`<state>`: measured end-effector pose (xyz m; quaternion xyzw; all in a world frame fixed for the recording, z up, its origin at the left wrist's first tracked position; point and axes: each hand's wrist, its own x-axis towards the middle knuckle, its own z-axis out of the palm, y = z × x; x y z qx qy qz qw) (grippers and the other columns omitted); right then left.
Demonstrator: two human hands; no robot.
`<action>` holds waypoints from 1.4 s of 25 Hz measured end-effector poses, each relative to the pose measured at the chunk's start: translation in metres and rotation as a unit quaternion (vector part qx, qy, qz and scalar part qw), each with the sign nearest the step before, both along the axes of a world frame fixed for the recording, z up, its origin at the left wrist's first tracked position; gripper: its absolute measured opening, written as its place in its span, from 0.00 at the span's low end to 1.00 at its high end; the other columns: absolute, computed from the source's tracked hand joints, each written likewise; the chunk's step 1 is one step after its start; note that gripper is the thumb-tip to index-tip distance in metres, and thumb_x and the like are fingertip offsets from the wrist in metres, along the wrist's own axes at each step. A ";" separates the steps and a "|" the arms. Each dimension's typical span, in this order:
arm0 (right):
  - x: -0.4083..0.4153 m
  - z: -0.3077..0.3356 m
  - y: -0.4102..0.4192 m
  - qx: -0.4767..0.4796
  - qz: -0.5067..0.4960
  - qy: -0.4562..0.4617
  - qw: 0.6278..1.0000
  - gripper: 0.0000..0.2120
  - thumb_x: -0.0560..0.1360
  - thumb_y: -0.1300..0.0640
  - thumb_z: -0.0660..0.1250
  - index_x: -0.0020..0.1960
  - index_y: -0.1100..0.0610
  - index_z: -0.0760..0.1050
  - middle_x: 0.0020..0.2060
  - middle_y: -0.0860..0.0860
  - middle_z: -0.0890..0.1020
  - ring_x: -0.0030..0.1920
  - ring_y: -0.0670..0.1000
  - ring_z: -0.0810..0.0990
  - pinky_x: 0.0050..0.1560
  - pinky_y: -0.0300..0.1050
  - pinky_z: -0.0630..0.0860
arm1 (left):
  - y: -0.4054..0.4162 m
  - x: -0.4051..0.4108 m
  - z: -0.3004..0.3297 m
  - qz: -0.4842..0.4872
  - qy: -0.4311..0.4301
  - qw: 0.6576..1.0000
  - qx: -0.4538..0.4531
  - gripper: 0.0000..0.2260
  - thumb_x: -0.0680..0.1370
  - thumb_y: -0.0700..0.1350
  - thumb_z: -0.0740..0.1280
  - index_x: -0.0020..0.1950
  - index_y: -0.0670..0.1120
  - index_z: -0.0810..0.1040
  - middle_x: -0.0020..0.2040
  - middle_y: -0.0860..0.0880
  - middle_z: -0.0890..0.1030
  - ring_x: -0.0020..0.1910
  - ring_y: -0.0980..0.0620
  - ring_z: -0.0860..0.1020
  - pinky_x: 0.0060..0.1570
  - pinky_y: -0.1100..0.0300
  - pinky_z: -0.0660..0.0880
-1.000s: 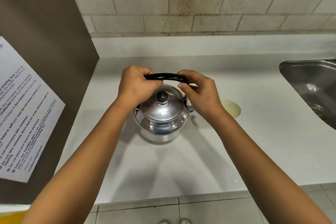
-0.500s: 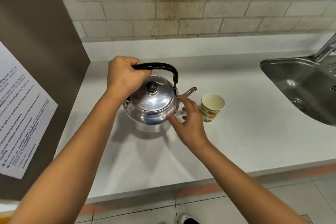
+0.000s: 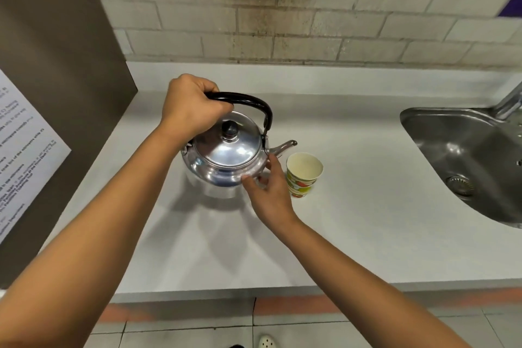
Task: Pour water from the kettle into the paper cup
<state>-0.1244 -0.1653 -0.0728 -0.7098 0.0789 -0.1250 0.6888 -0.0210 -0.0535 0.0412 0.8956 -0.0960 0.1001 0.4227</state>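
1. The stainless steel kettle (image 3: 226,159) is held above the white countertop (image 3: 353,206), clear of the surface, its shadow spread on the counter beneath it; it sits left of centre, roughly level.
2. Its domed lid (image 3: 227,147) is on, topped by a black knob (image 3: 230,128), and its short spout (image 3: 284,146) points right, toward the cup.
3. The left hand (image 3: 192,106) is closed in a fist around the left end of the black arched handle (image 3: 248,102), carrying the kettle from above.
4. The right hand (image 3: 269,192) is partly open, fingers loosely curled, with its fingertips (image 3: 250,178) touching the kettle's lower right side just below the spout; it grips nothing.
5. The paper cup (image 3: 303,175) stands upright on the countertop just right of the right hand and just below the spout tip; it has a pale interior and a green, red and yellow print outside. No water can be seen in it.
6. Well to the right, a stainless steel sink (image 3: 466,158) is sunk into the counter, with a drain (image 3: 459,185) in its basin and a part of a tap (image 3: 509,100) at the far edge.
7. Behind the counter runs a wall of pale bricks (image 3: 310,22), stained darker above the kettle.
8. At the left stands a brown panel (image 3: 56,65) bearing a printed notice (image 3: 19,155); its text is too blurred to read.
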 end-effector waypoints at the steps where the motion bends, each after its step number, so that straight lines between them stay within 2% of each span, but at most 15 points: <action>1: 0.001 0.000 -0.006 0.002 0.005 -0.006 1.000 0.20 0.71 0.60 0.66 0.62 0.53 0.66 0.57 0.50 0.75 0.56 0.51 0.76 0.43 0.22 0.72 | -0.005 0.000 0.001 0.001 -0.004 1.000 0.000 0.13 0.63 0.40 0.70 0.21 0.50 0.71 0.21 0.52 0.68 0.22 0.56 0.66 0.25 0.66 0.64; 4: 0.004 -0.002 -0.017 0.022 0.020 0.004 1.000 0.20 0.71 0.60 0.67 0.58 0.48 0.65 0.56 0.48 0.75 0.56 0.50 0.77 0.50 0.32 0.75 | -0.018 -0.002 0.005 -0.006 0.000 1.000 0.027 0.11 0.63 0.41 0.70 0.22 0.50 0.73 0.22 0.51 0.70 0.24 0.54 0.68 0.28 0.64 0.67; 8: 0.007 -0.006 -0.017 0.049 0.028 0.021 0.998 0.22 0.71 0.62 0.67 0.61 0.49 0.64 0.57 0.49 0.75 0.53 0.45 0.76 0.48 0.26 0.74 | -0.029 0.001 0.008 -0.016 -0.006 0.997 0.077 0.10 0.63 0.42 0.70 0.22 0.48 0.73 0.22 0.49 0.69 0.24 0.52 0.67 0.27 0.63 0.67; 12: 0.013 -0.010 -0.020 0.061 0.021 0.034 0.997 0.24 0.71 0.61 0.67 0.64 0.53 0.64 0.61 0.54 0.75 0.57 0.52 0.77 0.53 0.37 0.75 | -0.039 0.006 0.010 -0.036 -0.011 0.994 0.102 0.12 0.62 0.42 0.69 0.20 0.49 0.70 0.20 0.50 0.66 0.22 0.52 0.65 0.25 0.64 0.63; 15: 0.016 -0.012 -0.019 0.079 0.008 0.040 0.996 0.24 0.71 0.62 0.67 0.64 0.54 0.64 0.61 0.55 0.75 0.57 0.54 0.77 0.57 0.44 0.75 | -0.046 0.009 0.013 -0.045 -0.017 0.991 0.128 0.12 0.62 0.43 0.70 0.21 0.50 0.71 0.20 0.50 0.67 0.22 0.53 0.66 0.24 0.65 0.63; 20: 0.021 -0.013 -0.019 0.114 0.001 0.048 0.992 0.23 0.71 0.64 0.66 0.64 0.57 0.64 0.59 0.55 0.75 0.53 0.52 0.78 0.43 0.28 0.76 | -0.060 0.010 0.019 -0.086 -0.023 0.978 0.187 0.09 0.63 0.43 0.68 0.24 0.50 0.72 0.23 0.50 0.70 0.26 0.51 0.69 0.24 0.65 0.63; 22: 0.024 -0.012 -0.018 0.123 -0.001 0.052 0.991 0.22 0.71 0.64 0.66 0.62 0.56 0.64 0.57 0.52 0.75 0.51 0.50 0.78 0.42 0.27 0.76 | -0.063 0.010 0.021 -0.096 -0.033 0.974 0.203 0.10 0.63 0.43 0.68 0.23 0.51 0.71 0.23 0.50 0.70 0.26 0.51 0.69 0.25 0.65 0.63; 25: 0.026 -0.013 -0.017 0.132 -0.004 0.050 0.990 0.20 0.71 0.64 0.66 0.60 0.53 0.64 0.52 0.48 0.76 0.50 0.50 0.79 0.46 0.35 0.77 | -0.068 0.009 0.025 -0.107 -0.045 0.968 0.224 0.10 0.64 0.44 0.68 0.24 0.51 0.71 0.24 0.50 0.70 0.27 0.48 0.70 0.24 0.65 0.62; 28: 0.028 -0.015 -0.014 0.141 -0.006 0.049 0.989 0.21 0.71 0.63 0.67 0.61 0.55 0.64 0.48 0.42 0.76 0.48 0.49 0.80 0.51 0.44 0.76 | -0.071 0.009 0.028 -0.114 -0.060 0.962 0.242 0.10 0.64 0.44 0.68 0.24 0.50 0.71 0.23 0.49 0.70 0.26 0.48 0.70 0.23 0.65 0.61; 32: 0.030 -0.016 -0.012 0.161 -0.002 0.049 0.986 0.21 0.71 0.63 0.67 0.60 0.54 0.64 0.48 0.41 0.76 0.47 0.48 0.80 0.56 0.50 0.76 | -0.074 0.007 0.030 -0.125 -0.072 0.955 0.259 0.12 0.63 0.43 0.68 0.23 0.51 0.68 0.22 0.51 0.69 0.24 0.53 0.68 0.23 0.65 0.60; 35: 0.031 -0.016 -0.011 0.163 0.000 0.049 0.985 0.20 0.71 0.64 0.66 0.59 0.53 0.64 0.49 0.40 0.74 0.46 0.45 0.80 0.59 0.53 0.76 | -0.076 0.006 0.030 -0.134 -0.090 0.948 0.273 0.08 0.63 0.42 0.68 0.26 0.50 0.71 0.22 0.52 0.67 0.25 0.53 0.67 0.23 0.65 0.58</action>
